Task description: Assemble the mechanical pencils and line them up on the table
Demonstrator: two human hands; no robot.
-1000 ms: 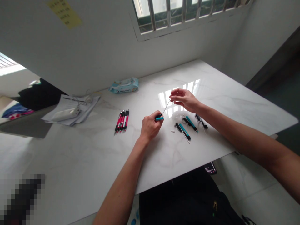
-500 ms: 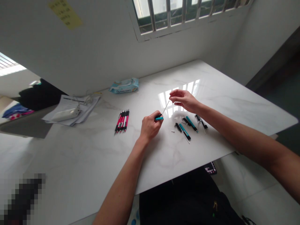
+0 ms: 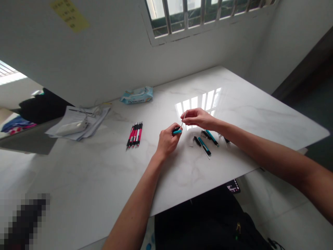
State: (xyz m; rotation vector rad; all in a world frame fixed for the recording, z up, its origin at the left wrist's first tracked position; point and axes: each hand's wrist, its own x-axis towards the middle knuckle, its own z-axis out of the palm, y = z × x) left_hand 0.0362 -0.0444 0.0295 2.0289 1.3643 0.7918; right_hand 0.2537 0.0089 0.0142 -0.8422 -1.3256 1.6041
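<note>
Head camera, looking forward and down over a white marble table (image 3: 234, 104) set against a pale wall.

The left hand (image 3: 166, 140) is curled into a loose fist near the middle of the table, its thumb and forefinger pinching a short teal pen barrel (image 3: 177, 131) with a dark end. The right hand (image 3: 199, 118) is just beside it, a little farther from the camera, fingers drawn together and pinching the upper end of a thin pale refill (image 3: 183, 119). The refill slants down toward the open end of the teal barrel; whether its tip is already inside the barrel cannot be told.

Just to the right of the hands, partly under the right forearm, loose teal and black pen parts (image 3: 205, 143) lie scattered on the table. To the left of the hands, well apart from them, a row of red and black pens (image 3: 134, 134) lies side by side, tips toward the camera.

Farther left, near the wall, is a stack of papers (image 3: 78, 121) with a white object resting on top. A light blue pack of wipes (image 3: 136, 94) lies at the back of the table against the wall. Above it is a barred window (image 3: 197, 14), whose bright panes reflect on the tabletop. A yellow note (image 3: 69, 14) is stuck on the wall at upper left.
</note>
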